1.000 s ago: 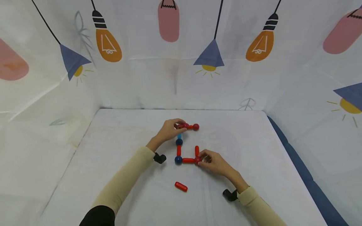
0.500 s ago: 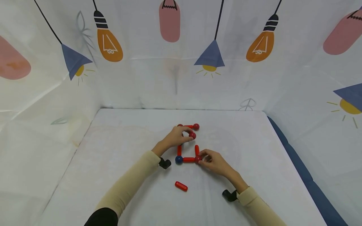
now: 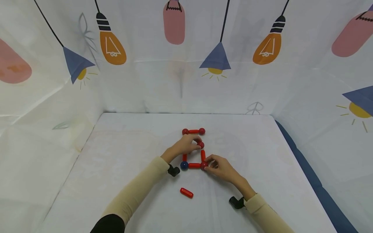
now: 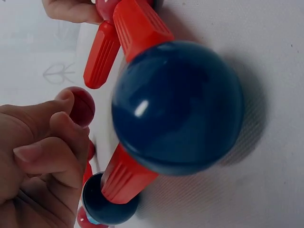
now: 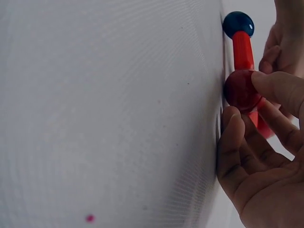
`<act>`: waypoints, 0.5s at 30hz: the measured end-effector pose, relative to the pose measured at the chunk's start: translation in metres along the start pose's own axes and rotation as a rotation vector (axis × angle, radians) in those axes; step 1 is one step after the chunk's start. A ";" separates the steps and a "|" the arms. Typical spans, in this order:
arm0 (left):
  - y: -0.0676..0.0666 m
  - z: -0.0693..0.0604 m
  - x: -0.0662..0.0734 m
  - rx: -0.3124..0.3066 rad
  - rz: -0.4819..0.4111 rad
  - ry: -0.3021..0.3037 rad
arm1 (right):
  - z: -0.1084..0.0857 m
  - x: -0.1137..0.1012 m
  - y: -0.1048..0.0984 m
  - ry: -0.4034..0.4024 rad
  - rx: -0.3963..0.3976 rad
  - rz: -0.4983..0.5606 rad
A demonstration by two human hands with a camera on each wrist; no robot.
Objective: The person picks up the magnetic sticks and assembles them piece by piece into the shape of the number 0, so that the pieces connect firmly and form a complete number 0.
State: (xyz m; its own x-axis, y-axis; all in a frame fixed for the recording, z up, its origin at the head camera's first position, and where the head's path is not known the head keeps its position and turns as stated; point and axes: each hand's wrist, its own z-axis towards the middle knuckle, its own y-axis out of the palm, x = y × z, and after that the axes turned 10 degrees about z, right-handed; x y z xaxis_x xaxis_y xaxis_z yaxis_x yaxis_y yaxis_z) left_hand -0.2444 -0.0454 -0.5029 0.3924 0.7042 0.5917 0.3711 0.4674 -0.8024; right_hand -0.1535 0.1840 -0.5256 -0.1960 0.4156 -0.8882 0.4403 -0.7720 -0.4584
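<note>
My left hand [image 3: 186, 145] pinches a red ball [image 3: 201, 145] between thumb and fingers. In the left wrist view this ball [image 4: 83, 108] is just short of the free end of a red rod [image 4: 101, 57]. The rod's other end joins a red ball [image 3: 204, 165] at the near right corner, which my right hand [image 3: 221, 167] pinches with thumb and fingers. From that corner another red rod [image 3: 194, 165] runs left to a blue ball [image 3: 184, 165]. A further red rod [image 3: 185, 157] leads away to a second blue ball [image 4: 111, 204], hidden by my left hand in the head view.
A loose red rod [image 3: 186, 193] lies nearer on the white table [image 3: 145, 207]. At the far end of the structure, a red rod [image 3: 193, 131] links two red balls, the left ball [image 3: 185, 131] and the right ball [image 3: 202, 131]. A printed curtain [image 3: 145, 84] stands behind.
My left hand has carried its red ball from the far left corner nearer and to the right, beside the rod's free end. The right hand has stayed on the corner ball.
</note>
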 end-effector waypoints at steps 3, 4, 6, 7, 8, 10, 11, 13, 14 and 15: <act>0.003 0.001 0.000 -0.029 -0.018 -0.022 | -0.001 0.000 0.000 -0.003 -0.002 0.006; 0.004 0.001 0.001 -0.034 -0.018 -0.024 | -0.001 0.000 0.000 -0.005 -0.003 0.004; 0.005 0.002 0.000 -0.037 0.000 -0.018 | -0.001 0.000 0.000 -0.011 -0.004 0.001; 0.006 0.002 0.000 -0.036 0.011 -0.012 | -0.001 0.000 0.000 -0.013 -0.004 0.001; 0.007 0.002 0.000 -0.033 0.025 -0.003 | -0.001 0.000 0.000 -0.016 -0.005 0.002; 0.008 0.003 0.000 -0.027 0.044 0.012 | 0.000 0.000 0.000 -0.019 -0.006 0.003; 0.009 0.003 0.000 -0.025 0.052 0.018 | 0.000 0.000 0.000 -0.021 -0.007 0.004; 0.009 0.003 -0.001 -0.021 0.067 0.024 | 0.000 -0.001 0.000 -0.023 -0.008 0.005; 0.010 0.003 -0.001 -0.022 0.070 0.028 | 0.000 0.000 0.000 -0.023 -0.008 0.005; 0.010 0.003 -0.001 -0.022 0.074 0.030 | 0.000 0.000 0.000 -0.023 -0.007 0.005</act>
State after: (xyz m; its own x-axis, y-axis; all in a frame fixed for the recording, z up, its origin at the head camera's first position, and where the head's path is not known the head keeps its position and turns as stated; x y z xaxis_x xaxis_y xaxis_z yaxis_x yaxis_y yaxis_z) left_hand -0.2438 -0.0393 -0.5117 0.4446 0.7200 0.5329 0.3582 0.4024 -0.8425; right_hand -0.1534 0.1843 -0.5252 -0.2142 0.4003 -0.8910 0.4475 -0.7706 -0.4538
